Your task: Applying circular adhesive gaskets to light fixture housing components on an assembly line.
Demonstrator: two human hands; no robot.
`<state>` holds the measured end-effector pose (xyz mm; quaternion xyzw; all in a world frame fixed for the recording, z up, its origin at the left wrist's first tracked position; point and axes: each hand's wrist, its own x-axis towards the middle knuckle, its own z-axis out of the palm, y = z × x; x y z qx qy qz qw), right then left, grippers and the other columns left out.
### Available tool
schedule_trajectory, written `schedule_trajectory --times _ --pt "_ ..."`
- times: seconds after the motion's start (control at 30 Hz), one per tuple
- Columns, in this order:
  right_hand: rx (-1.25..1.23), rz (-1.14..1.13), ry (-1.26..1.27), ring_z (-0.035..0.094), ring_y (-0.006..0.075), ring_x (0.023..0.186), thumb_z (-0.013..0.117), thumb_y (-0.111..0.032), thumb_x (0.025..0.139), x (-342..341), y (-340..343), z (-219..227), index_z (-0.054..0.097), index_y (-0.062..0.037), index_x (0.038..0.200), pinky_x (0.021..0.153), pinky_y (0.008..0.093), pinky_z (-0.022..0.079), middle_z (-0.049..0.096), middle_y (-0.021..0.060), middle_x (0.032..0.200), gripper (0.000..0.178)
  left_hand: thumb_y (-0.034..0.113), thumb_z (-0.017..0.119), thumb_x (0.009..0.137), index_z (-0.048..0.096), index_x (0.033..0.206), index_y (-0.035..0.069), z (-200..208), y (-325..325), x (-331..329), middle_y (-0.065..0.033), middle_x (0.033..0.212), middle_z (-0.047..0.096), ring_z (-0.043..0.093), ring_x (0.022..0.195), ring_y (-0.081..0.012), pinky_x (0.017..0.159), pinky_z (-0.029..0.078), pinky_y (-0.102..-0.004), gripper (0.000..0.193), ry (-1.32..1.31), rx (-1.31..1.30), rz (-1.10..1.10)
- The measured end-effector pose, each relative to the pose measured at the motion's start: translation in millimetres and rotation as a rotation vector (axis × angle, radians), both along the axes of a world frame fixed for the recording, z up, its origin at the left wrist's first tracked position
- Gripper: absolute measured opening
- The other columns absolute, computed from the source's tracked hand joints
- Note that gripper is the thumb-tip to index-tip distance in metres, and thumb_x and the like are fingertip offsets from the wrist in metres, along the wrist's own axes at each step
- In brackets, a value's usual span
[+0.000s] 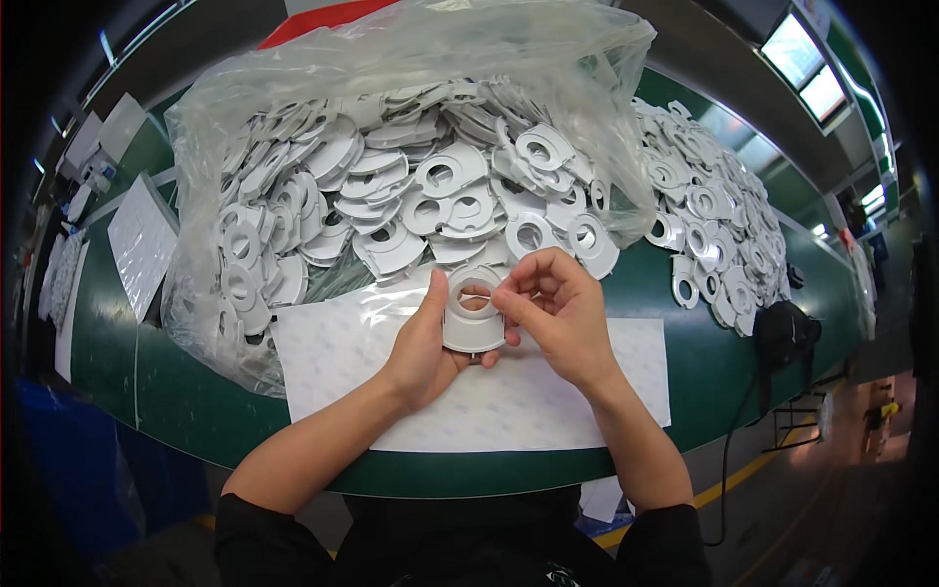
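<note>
**A light white ring held between both hands over the sheet**

Starting at the left, we see flat white sheets (142, 240) lying on the green table (186, 401), and beside them a big clear plastic bag (245, 108) slumped open and heaped with white plastic ring parts (391, 196).

Our left hand (425, 347) cradles one white ring part (472, 318) from below, thumb up along its left rim and fingers curled under it. We judge the part to be light, stiff and thin-walled, a moulded piece with a round hole in the middle; it looks smooth, so it could slip if gripped only by the faces. The rim seems the safest hold, with the thumb on the edge and the fingers under the flat flange, as we have it now. It is probably not fragile, though a thin flange may flex if squeezed hard.

Our right hand (553, 308) has thumb and forefinger pinched together at the ring's upper edge; they seem to hold something small and thin there, but we cannot tell what it is.

The ring sits just above a pale sheet (509, 401) spread on the table in front of us. Further right, a second pile of ring parts (714, 205) lies loose on the green surface, and a dark object (787, 333) with a cable hangs at the table edge. The room looks like a workshop, with bright windows up right.
</note>
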<state>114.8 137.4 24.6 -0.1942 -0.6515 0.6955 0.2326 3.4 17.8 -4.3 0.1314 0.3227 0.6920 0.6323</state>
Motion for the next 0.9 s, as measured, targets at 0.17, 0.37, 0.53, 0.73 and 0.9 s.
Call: schedule_trajectory --times 0.17,0.37,0.53,0.73,0.9 --pt "0.001 -0.001 -0.009 0.054 0.0061 0.054 0.065 -0.003 0.082 -0.2 -0.9 0.6 0.052 0.0002 0.091 0.047 0.0178 0.044 0.061 0.0062 0.078 0.016 0.053 0.012 0.098 0.047 0.115 0.006 0.3 -0.6 0.4 -0.0101 0.105 0.056 0.058 0.089 -0.0212 0.064 0.044 -0.0304 0.061 0.006 0.002 0.008" --pt "0.011 0.006 -0.014 0.054 0.0062 0.054 0.065 -0.002 0.082 0.0 -0.4 1.0 0.052 0.0001 0.091 0.047 0.0180 0.044 0.061 0.0059 0.079 0.016 0.054 0.011 0.098 0.047 0.113 0.007 -0.2 -0.4 0.3 -0.0098 0.105 0.056 0.058 0.089 -0.0210 0.064 0.043 -0.0303 0.061 0.013 0.010 0.006" --pt "0.015 0.000 -0.012 0.054 0.0063 0.054 0.065 -0.002 0.082 -0.4 -1.4 1.3 0.053 0.0002 0.090 0.047 0.0180 0.044 0.061 0.0058 0.078 0.015 0.054 0.013 0.098 0.047 0.112 0.007 1.5 -1.7 0.7 -0.0098 0.104 0.056 0.057 0.089 -0.0202 0.064 0.043 -0.0297 0.059 0.006 0.051 0.003" --pt "0.043 -0.014 -0.032 0.054 0.0062 0.054 0.065 -0.002 0.082 0.0 -2.8 2.1 0.053 0.0002 0.089 0.047 0.0179 0.043 0.061 0.0056 0.078 0.015 0.029 0.038 0.099 0.046 0.107 0.008 3.0 -0.9 1.1 -0.0096 0.101 0.058 0.059 0.088 -0.0176 0.063 0.044 -0.0274 0.024 0.132 -0.002 0.011" --pt "0.102 -0.025 -0.047 0.054 0.0061 0.053 0.065 -0.002 0.082 -0.4 -4.7 2.3 0.053 -0.0007 0.089 0.048 0.0183 0.043 0.061 0.0056 0.078 0.014 0.021 0.043 0.096 0.046 0.106 0.009 5.2 -2.3 1.1 -0.0083 0.099 0.059 0.060 0.088 -0.0162 0.064 0.045 -0.0267 0.015 0.135 -0.047 0.022"
